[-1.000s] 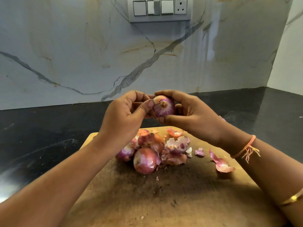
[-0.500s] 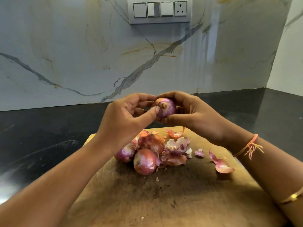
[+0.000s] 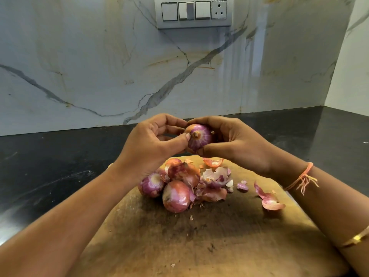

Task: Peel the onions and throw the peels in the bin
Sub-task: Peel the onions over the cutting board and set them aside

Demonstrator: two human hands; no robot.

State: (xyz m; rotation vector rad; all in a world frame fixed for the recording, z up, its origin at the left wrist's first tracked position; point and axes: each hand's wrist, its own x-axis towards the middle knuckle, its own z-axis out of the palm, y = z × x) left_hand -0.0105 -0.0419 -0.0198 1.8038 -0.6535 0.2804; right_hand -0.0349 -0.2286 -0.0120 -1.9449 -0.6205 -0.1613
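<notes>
Above the board [image 3: 199, 246] on the dark desk [image 3: 60, 156], your right grip [image 3: 235, 144] cups one onion [image 3: 199, 139] while your left grip [image 3: 151, 148] pinches its skin beside the root. You look about midway: three heaped onions [image 3: 175, 196] lie below, skins mostly on. One peel pile [image 3: 214, 182] and three loose peels [image 3: 269, 201] lie to their right. No bin shows.

Far side of held onion [image 3: 199, 137] hidden by right hand [image 3: 235, 144]. Near edge of cutting board [image 3: 219, 246] cut off; left side under left forearm [image 3: 79, 216].
</notes>
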